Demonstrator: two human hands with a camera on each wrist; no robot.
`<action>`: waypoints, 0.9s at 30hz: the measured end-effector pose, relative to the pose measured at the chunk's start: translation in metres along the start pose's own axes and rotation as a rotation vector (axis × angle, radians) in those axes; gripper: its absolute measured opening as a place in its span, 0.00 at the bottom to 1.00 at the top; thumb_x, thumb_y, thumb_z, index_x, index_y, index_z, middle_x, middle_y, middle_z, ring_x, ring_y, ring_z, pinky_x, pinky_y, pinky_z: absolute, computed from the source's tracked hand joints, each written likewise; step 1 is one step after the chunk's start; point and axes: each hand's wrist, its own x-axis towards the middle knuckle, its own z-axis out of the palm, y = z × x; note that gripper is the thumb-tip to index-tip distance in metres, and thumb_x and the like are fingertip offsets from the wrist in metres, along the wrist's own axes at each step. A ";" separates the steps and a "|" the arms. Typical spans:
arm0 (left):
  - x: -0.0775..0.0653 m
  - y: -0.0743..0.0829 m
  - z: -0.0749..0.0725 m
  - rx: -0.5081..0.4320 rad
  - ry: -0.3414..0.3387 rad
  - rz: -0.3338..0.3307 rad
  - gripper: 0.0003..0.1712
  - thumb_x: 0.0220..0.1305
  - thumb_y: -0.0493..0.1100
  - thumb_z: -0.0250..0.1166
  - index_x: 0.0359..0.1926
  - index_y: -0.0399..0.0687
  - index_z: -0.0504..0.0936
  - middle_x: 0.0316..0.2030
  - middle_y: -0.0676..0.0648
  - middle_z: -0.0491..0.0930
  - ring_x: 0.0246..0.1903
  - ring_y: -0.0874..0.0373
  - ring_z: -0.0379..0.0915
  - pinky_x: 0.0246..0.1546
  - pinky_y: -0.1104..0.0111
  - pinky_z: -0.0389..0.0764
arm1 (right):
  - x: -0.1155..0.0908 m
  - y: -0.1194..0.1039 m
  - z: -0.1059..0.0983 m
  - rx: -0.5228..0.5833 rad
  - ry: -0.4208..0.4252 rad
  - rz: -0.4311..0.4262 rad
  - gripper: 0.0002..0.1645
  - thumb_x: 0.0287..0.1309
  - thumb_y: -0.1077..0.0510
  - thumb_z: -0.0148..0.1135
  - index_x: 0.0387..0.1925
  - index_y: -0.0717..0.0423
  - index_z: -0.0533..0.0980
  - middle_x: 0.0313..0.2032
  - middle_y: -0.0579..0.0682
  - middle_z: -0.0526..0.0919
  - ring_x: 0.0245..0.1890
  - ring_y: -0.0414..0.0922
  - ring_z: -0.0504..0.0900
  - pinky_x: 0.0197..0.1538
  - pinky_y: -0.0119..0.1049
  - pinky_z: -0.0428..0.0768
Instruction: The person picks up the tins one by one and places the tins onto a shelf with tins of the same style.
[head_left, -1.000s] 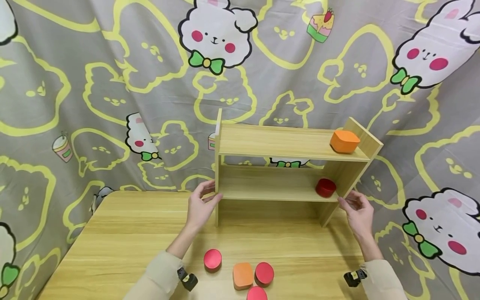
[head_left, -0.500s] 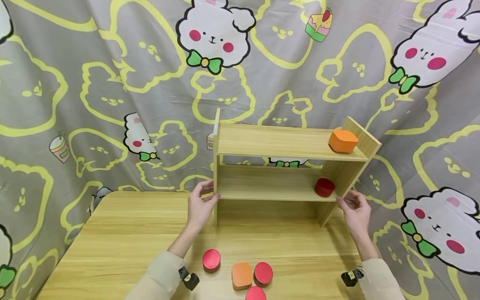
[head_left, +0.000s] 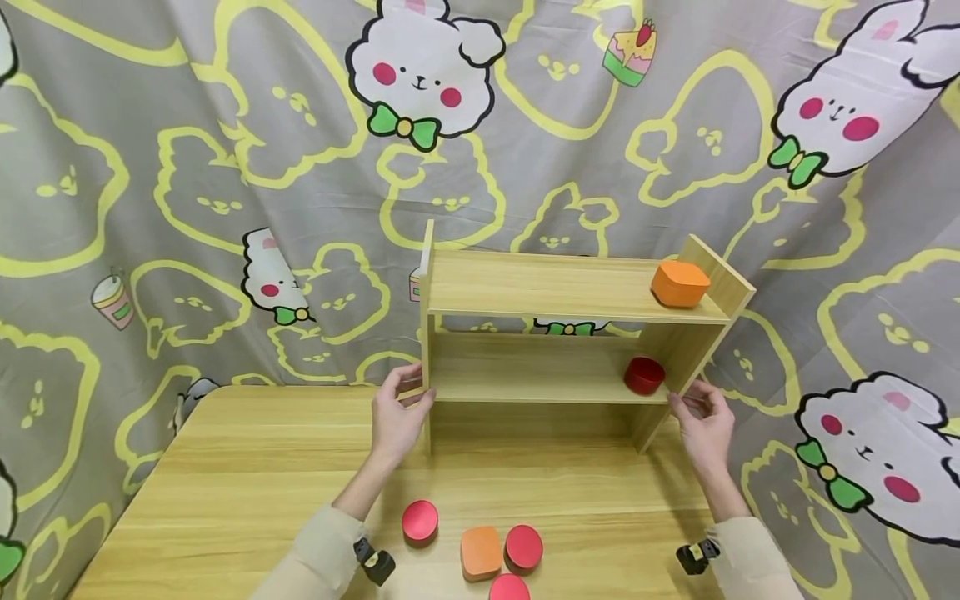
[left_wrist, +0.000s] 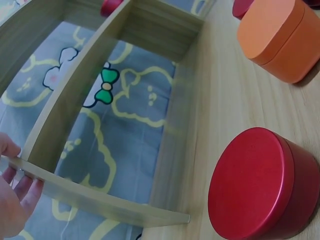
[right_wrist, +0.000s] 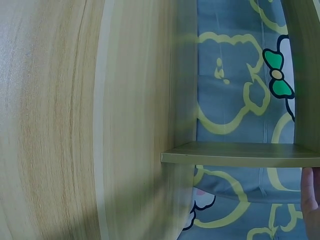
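Note:
A small wooden shelf unit (head_left: 555, 387) stands upright on the table, its two side panels joined by boards. My left hand (head_left: 397, 417) grips its left side panel at middle-board height, thumb on the front edge; the left wrist view shows fingers (left_wrist: 30, 192) on the panel's outer side. On the opposite panel, my right hand (head_left: 707, 425) holds at the same height, thumb at the front edge, its other fingers partly hidden. An orange box (head_left: 679, 284) sits at the top board's right end. Below it, a dark red round box (head_left: 644, 376) rests on the middle board.
Before the shelf, on the wooden table (head_left: 247, 483), lie a red round box (head_left: 420, 522), an orange rounded-square box (head_left: 480, 552), a second red one (head_left: 523, 547) and a third (head_left: 510, 587) cut by the frame edge. A patterned curtain (head_left: 315, 200) hangs close behind.
The scene has drifted slightly left in the head view, curtain and table together. Both hands keep their hold on the shelf unit, and the boxes stay where they were.

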 end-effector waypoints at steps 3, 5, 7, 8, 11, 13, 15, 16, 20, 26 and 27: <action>-0.001 0.003 0.000 0.002 0.004 0.015 0.23 0.53 0.23 0.65 0.52 0.31 0.77 0.51 0.34 0.79 0.49 0.39 0.78 0.47 0.57 0.84 | -0.001 -0.001 0.001 -0.011 -0.001 -0.023 0.19 0.50 0.73 0.66 0.46 0.71 0.74 0.33 0.41 0.79 0.32 0.34 0.80 0.35 0.16 0.78; -0.001 0.002 -0.001 0.006 0.006 0.023 0.22 0.53 0.23 0.65 0.52 0.30 0.77 0.51 0.34 0.79 0.49 0.39 0.78 0.46 0.57 0.84 | -0.002 -0.002 0.002 -0.021 -0.001 -0.034 0.19 0.50 0.73 0.66 0.46 0.72 0.74 0.34 0.41 0.79 0.32 0.34 0.80 0.35 0.17 0.78; -0.001 0.002 -0.001 0.001 0.001 0.025 0.22 0.53 0.23 0.65 0.52 0.30 0.76 0.51 0.34 0.78 0.49 0.39 0.78 0.47 0.56 0.84 | -0.003 -0.003 0.002 -0.030 0.000 -0.040 0.19 0.50 0.73 0.66 0.47 0.72 0.74 0.34 0.40 0.79 0.32 0.34 0.80 0.36 0.17 0.79; -0.001 0.002 -0.001 0.004 0.001 0.027 0.22 0.53 0.23 0.65 0.51 0.30 0.76 0.51 0.34 0.79 0.49 0.39 0.79 0.46 0.56 0.84 | -0.004 -0.003 0.002 -0.032 0.001 -0.035 0.19 0.51 0.73 0.66 0.47 0.72 0.74 0.34 0.40 0.79 0.32 0.33 0.80 0.35 0.17 0.79; -0.001 0.002 -0.002 0.012 0.009 0.025 0.22 0.52 0.23 0.66 0.51 0.29 0.76 0.50 0.34 0.79 0.48 0.39 0.79 0.46 0.58 0.84 | -0.006 -0.005 0.002 -0.041 -0.007 -0.024 0.19 0.51 0.73 0.66 0.47 0.71 0.74 0.34 0.40 0.79 0.32 0.33 0.80 0.34 0.17 0.79; -0.001 0.001 -0.003 0.024 0.016 0.023 0.22 0.52 0.23 0.66 0.51 0.30 0.77 0.50 0.34 0.79 0.48 0.39 0.79 0.46 0.59 0.85 | -0.007 -0.006 0.003 -0.042 -0.012 -0.020 0.19 0.51 0.73 0.66 0.47 0.71 0.74 0.34 0.40 0.78 0.33 0.33 0.80 0.34 0.17 0.79; -0.002 0.001 -0.005 0.032 0.023 0.019 0.22 0.52 0.23 0.66 0.51 0.30 0.77 0.49 0.34 0.79 0.48 0.40 0.79 0.45 0.61 0.85 | -0.008 -0.007 0.004 -0.041 -0.017 -0.020 0.20 0.51 0.73 0.66 0.47 0.71 0.74 0.35 0.41 0.78 0.33 0.33 0.80 0.33 0.17 0.79; -0.002 0.001 -0.006 0.035 0.026 0.019 0.22 0.52 0.24 0.66 0.50 0.30 0.77 0.49 0.34 0.79 0.48 0.40 0.79 0.45 0.61 0.85 | -0.009 -0.007 0.004 -0.040 -0.020 -0.023 0.20 0.51 0.72 0.66 0.47 0.72 0.74 0.35 0.41 0.78 0.33 0.33 0.80 0.33 0.17 0.79; -0.002 0.002 -0.010 0.035 0.034 0.019 0.22 0.52 0.23 0.66 0.51 0.30 0.76 0.48 0.33 0.79 0.48 0.38 0.79 0.45 0.61 0.85 | -0.010 -0.007 0.006 -0.010 -0.030 -0.020 0.20 0.51 0.73 0.66 0.47 0.73 0.74 0.35 0.42 0.78 0.33 0.34 0.80 0.33 0.18 0.79; -0.002 0.001 -0.016 0.036 0.037 0.017 0.23 0.52 0.23 0.65 0.52 0.30 0.76 0.49 0.34 0.78 0.48 0.39 0.79 0.44 0.67 0.85 | -0.012 -0.005 0.009 0.014 -0.046 -0.006 0.18 0.50 0.74 0.66 0.45 0.70 0.74 0.35 0.41 0.77 0.33 0.31 0.81 0.34 0.18 0.80; -0.002 0.001 -0.017 0.039 0.036 0.014 0.23 0.52 0.23 0.65 0.52 0.30 0.76 0.49 0.34 0.78 0.48 0.40 0.79 0.43 0.68 0.85 | -0.013 -0.005 0.009 0.016 -0.049 0.002 0.18 0.50 0.74 0.67 0.44 0.68 0.74 0.35 0.41 0.77 0.33 0.31 0.81 0.35 0.18 0.80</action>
